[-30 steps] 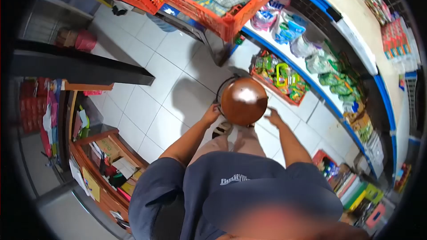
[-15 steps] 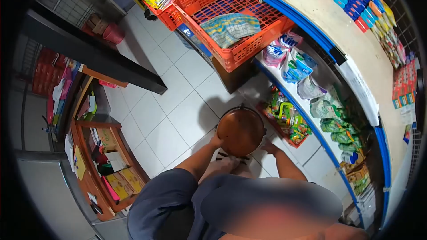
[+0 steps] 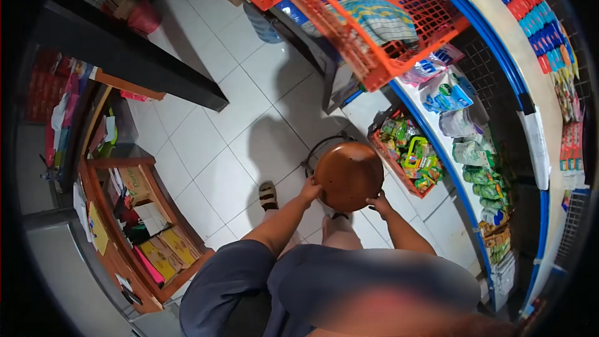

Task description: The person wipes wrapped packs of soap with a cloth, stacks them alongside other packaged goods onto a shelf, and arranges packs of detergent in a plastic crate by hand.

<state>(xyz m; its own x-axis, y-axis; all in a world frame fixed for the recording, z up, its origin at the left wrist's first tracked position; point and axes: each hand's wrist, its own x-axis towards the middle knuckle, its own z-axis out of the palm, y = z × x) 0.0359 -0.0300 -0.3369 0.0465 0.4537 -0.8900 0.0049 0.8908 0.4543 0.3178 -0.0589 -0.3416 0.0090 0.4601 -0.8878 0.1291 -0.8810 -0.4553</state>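
A round brown stool with a smooth seat and a dark ring around its lower part is held in front of my body, above the tiled floor. On the left edge of its seat my left hand grips the rim. My right hand holds the opposite edge at the lower right, fingers curled against it. The legs of the stool are mostly hidden beneath the seat. My left foot, in a striped sandal, stands out to the left of the stool.
Blue-edged shelves with packaged goods curve along the right. A red crate of packets is on the floor beside them. An orange crate holding a checked cloth juts out above. A dark post and wooden cabinet are on the left.
The stool and both hands have shifted slightly right and up in view since half a second ago. My left foot has come into view. The right hand now touches the seat's edge.
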